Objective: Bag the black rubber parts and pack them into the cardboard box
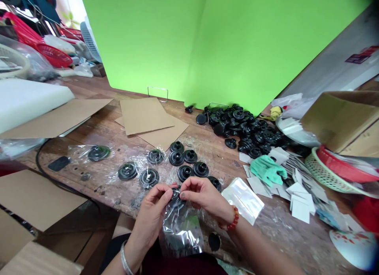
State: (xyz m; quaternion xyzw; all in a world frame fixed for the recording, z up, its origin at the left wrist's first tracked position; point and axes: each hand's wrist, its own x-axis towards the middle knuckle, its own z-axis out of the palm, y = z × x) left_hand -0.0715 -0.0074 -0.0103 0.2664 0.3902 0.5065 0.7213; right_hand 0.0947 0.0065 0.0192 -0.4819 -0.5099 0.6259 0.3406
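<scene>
Near the table's front edge, my left hand (pixel 151 212) pinches a black stepped round part (pixel 175 195) at its left side. A clear plastic bag (pixel 183 229) hangs below that part, over my lap. From the right, my right hand (pixel 204 194) has its thumb and forefinger closed at the bag's upper edge, beside the part. The fingers hide some of the bag's mouth. Just beyond my hands stand several bare black round parts (pixel 185 173). Left of these lie wrapped parts (pixel 128 171) in clear film. A stack of flat clear bags (pixel 244 200) is beside my right wrist.
A large heap of black parts (pixel 239 125) lies before a green board (pixel 207 46). Cardboard sheets (pixel 145 115) lie at the back. On the right are a green cloth (pixel 268 169), white cards (pixel 302 202), a basket (pixel 325 172) and a cardboard box (pixel 340 117).
</scene>
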